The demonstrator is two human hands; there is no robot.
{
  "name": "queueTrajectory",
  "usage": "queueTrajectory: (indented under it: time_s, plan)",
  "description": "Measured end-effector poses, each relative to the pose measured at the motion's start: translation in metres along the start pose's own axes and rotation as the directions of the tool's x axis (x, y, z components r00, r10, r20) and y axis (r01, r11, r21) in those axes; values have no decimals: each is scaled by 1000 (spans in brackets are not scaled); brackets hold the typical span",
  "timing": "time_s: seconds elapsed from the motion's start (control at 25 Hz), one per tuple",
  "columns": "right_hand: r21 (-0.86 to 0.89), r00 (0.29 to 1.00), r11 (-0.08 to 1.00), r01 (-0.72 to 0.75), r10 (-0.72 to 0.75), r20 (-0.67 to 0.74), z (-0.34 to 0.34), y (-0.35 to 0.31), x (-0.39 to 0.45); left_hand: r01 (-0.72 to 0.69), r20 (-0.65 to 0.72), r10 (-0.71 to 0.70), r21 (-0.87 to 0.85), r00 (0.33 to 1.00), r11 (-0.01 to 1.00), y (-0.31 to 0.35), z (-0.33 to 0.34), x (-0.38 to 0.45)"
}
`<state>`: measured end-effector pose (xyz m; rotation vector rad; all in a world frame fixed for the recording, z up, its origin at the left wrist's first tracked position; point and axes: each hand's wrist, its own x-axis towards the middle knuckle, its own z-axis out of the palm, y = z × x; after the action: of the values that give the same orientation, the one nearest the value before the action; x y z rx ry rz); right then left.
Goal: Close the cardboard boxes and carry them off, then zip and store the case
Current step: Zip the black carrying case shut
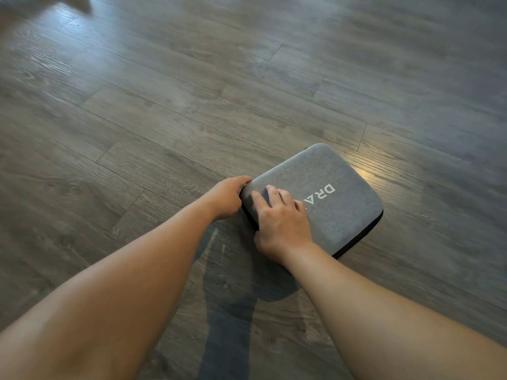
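Note:
A grey fabric case (329,204) with white letters lies flat on the wood floor, its lid down and a dark zipper band along its near edge. My left hand (227,197) is curled at the case's left corner, fingers tucked at the edge where the zipper runs; what they pinch is hidden. My right hand (279,223) lies flat on the lid with fingers spread, pressing it down, thumb over the near edge. No cardboard boxes are in view.
Grey wood-plank floor (164,119) stretches all around the case. A blurred dark shape (74,1) sits at the top left corner. My shadow falls on the floor below the case.

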<state>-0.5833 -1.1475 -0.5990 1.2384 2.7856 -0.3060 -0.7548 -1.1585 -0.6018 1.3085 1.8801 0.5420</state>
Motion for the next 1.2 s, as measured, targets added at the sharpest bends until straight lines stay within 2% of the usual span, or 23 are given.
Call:
queueTrajectory:
  time_s: [0.2, 0.36, 0.52, 0.6, 0.76, 1.08, 1.2]
  plan:
    - [-16, 998, 1000, 20, -21, -51, -1, 7, -10, 20, -54, -25, -84, 998, 996, -6, 6, 10]
    - [12, 999, 1000, -2, 3, -48, 0, 21, -14, 3, -123, -3, -2, 992, 1000, -5, 11, 10]
    - [0, 993, 996, -85, 85, 86, 3, 33, -9, 41, -186, -5, 191, 983, 981, -4, 15, 6]
    - [19, 988, 995, -94, 91, 123, 5, 37, -7, 79, -235, -23, 228, 972, 971, -6, 21, -1]
    - [76, 988, 992, -100, 90, 122, 8, 38, -6, 119, -343, -51, 180, 938, 976, -10, 39, -24]
    - [124, 986, 984, -127, 112, 122, 5, 31, 1, 103, -415, -52, 103, 908, 989, -11, 55, -51]
    - [153, 981, 975, -164, 145, 127, 5, 23, 7, 50, -364, 15, 169, 931, 984, -5, 69, -65]
